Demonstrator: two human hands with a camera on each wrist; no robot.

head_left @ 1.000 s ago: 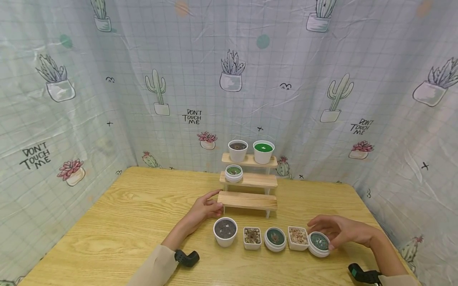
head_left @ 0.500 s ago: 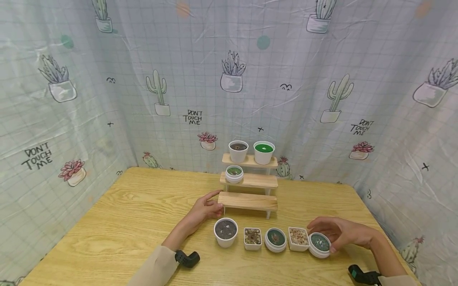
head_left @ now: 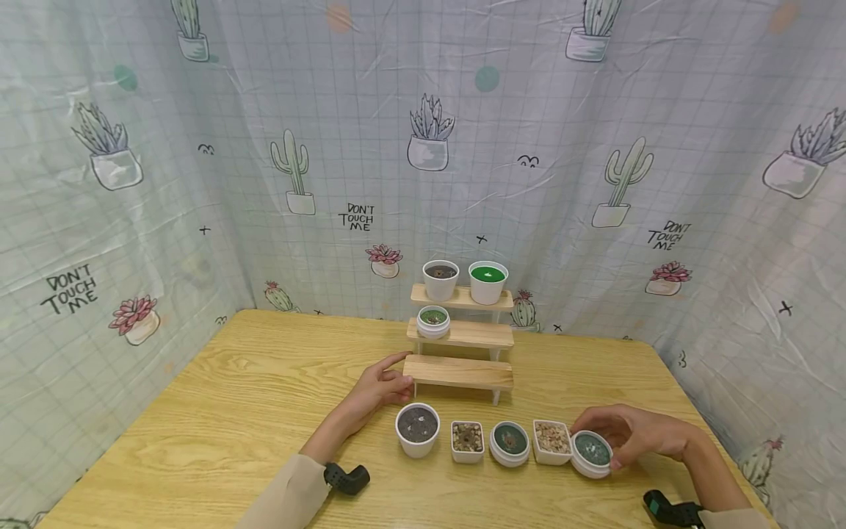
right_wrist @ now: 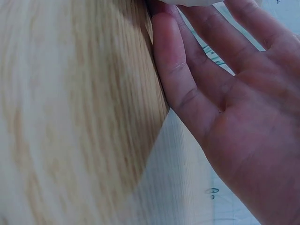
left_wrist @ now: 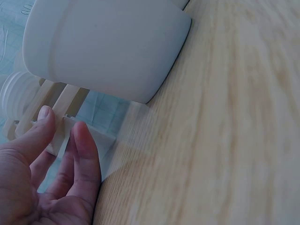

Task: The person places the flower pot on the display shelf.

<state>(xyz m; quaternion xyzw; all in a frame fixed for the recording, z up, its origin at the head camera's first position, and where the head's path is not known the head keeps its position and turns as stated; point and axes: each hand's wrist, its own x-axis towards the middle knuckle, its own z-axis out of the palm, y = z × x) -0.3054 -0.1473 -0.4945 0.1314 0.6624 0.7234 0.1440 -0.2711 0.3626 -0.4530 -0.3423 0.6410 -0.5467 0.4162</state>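
A three-step wooden stand (head_left: 458, 372) on clear legs stands mid-table. My left hand (head_left: 375, 391) holds the left end of its lowest step between thumb and fingers; the left wrist view shows the thumb at the board. At the right, my right hand (head_left: 631, 433) grips a round white pot (head_left: 591, 454) with a dark green top, thumb on its near right side, other fingertips hidden behind it. This pot sits against a square pot of pale pebbles (head_left: 551, 442). In the right wrist view only a sliver of white rim (right_wrist: 201, 2) shows above the fingers.
Left of these stand a round green-topped pot (head_left: 509, 444), a square pebble pot (head_left: 467, 442) and a tall grey-filled pot (head_left: 417, 430). Two tall pots, one grey (head_left: 440, 280) and one green (head_left: 488, 282), occupy the top step. A small round pot (head_left: 432, 322) sits on the middle step.
The right hand's fingers have dipped slightly behind the round pot. My left hand stays at the stand's end, and the other pots keep their places.
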